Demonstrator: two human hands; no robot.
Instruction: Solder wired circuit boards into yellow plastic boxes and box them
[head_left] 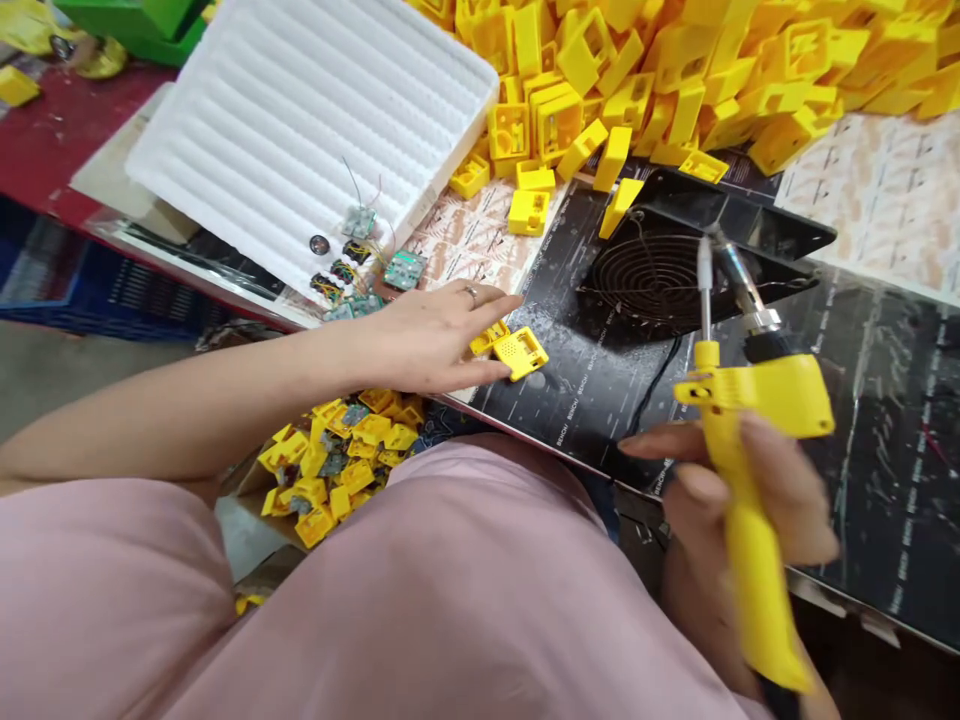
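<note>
My left hand (442, 335) lies palm down near the table's front edge, its fingers stretched and apart. Its thumb touches or nearly touches a small yellow plastic case (523, 352) with a grid of holes. Partly under the fingers sits another yellow case part (489, 338). In my right hand (750, 500), somewhat blurred by motion, is a yellow soldering gun (731, 440), held up over the front edge with its metal tip pointing away from me. Beyond the left hand lies a green circuit board (405, 269).
A white ridged foam tray (300, 110) carries small boards and wired parts at its near corner. Many yellow cases (570, 110) are heaped at the back. A black fan (652, 270) stands mid-table. Below the edge, a box holds yellow pieces (352, 450).
</note>
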